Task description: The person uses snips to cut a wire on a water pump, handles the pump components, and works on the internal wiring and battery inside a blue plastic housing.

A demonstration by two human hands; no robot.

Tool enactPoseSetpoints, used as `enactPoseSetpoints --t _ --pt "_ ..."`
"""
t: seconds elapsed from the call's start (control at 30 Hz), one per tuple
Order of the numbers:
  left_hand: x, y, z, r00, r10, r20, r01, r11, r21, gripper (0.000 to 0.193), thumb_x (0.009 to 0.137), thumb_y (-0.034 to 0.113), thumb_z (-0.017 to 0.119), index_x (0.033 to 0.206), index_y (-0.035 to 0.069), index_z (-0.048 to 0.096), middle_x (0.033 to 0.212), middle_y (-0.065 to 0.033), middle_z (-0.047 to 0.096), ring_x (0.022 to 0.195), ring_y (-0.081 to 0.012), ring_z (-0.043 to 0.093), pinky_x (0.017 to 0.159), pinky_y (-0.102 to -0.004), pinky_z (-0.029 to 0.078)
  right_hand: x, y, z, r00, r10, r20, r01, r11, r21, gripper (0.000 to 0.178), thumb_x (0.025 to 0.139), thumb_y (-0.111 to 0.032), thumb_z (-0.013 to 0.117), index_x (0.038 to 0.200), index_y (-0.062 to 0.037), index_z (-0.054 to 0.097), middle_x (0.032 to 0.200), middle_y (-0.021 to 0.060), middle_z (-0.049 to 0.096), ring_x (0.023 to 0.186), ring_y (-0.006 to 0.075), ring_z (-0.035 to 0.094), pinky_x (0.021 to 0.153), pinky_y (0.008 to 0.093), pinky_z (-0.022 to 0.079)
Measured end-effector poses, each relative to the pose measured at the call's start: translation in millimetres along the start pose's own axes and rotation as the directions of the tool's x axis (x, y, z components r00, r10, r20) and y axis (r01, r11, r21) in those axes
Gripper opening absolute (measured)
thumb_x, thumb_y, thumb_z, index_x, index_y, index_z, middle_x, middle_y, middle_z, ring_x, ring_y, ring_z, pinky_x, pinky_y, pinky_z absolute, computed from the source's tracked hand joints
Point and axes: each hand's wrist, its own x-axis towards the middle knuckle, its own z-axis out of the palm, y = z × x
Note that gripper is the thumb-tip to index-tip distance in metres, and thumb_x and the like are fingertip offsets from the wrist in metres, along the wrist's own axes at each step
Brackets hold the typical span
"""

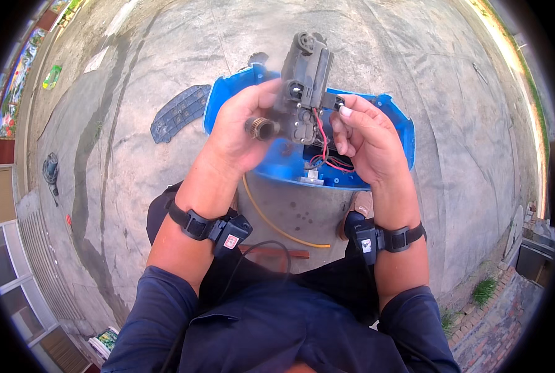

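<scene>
My left hand (243,127) is closed round the side of a dusty black motor unit (305,93), holding it tilted above a blue plastic housing (277,168). A round, ribbed, brass-brown fitting (263,128) with a dark hole sticks out by the left palm. My right hand (371,133) pinches a small black block (333,101) on the unit's right side between thumb and fingers. Red and black wires (322,130) hang from the unit down into the housing, where more wires (340,163) lie. What is under my left fingers is hidden.
A dark ribbed plastic panel (181,113) lies left of the housing. A yellow hose (271,222) curves on the ground near my feet, beside a reddish bar (284,253). Farther left lies a dark tool-like object (51,177). A metal tool (480,73) lies far right.
</scene>
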Motion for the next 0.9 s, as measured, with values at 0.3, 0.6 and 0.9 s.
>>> enactPoseSetpoints --t 0.3,0.6,0.9 --pt "-0.4 -0.9 2.6 0.999 0.004 -0.043 -0.003 1.0 0.025 0.039 0.089 0.014 0.044 0.12 -0.003 0.059 0.112 -0.0151 0.068 0.102 -0.0269 0.066 0.093 -0.0438 0.054 0.2 -0.8 0.1 1.0 0.003 0.004 -0.003 1.0 -0.022 0.023 0.095 -0.013 0.062 0.114 -0.0004 0.064 0.082 0.0016 0.065 0.057 0.0074 0.056 0.05 0.0189 0.039" --pt "0.5 -1.1 -0.3 0.999 -0.006 -0.052 0.008 0.999 0.035 0.04 0.088 0.015 0.044 0.121 -0.003 0.059 0.112 -0.0147 0.068 0.102 -0.0267 0.066 0.094 -0.0437 0.053 1.6 1.7 -2.5 1.0 -0.002 0.005 0.002 1.0 -0.019 0.022 0.095 -0.013 0.062 0.114 -0.0012 0.065 0.083 0.0015 0.065 0.056 0.0074 0.056 0.049 0.0189 0.039" --pt "0.3 -0.7 -1.3 0.998 -0.009 -0.062 0.013 0.998 0.054 0.042 0.088 0.015 0.043 0.122 -0.003 0.058 0.113 -0.0147 0.068 0.103 -0.0268 0.066 0.094 -0.0441 0.054 1.2 1.3 -1.7 1.0 -0.002 -0.007 0.002 1.0 -0.027 0.021 0.095 -0.012 0.062 0.113 -0.0013 0.065 0.083 0.0017 0.066 0.056 0.0071 0.057 0.049 0.0187 0.039"
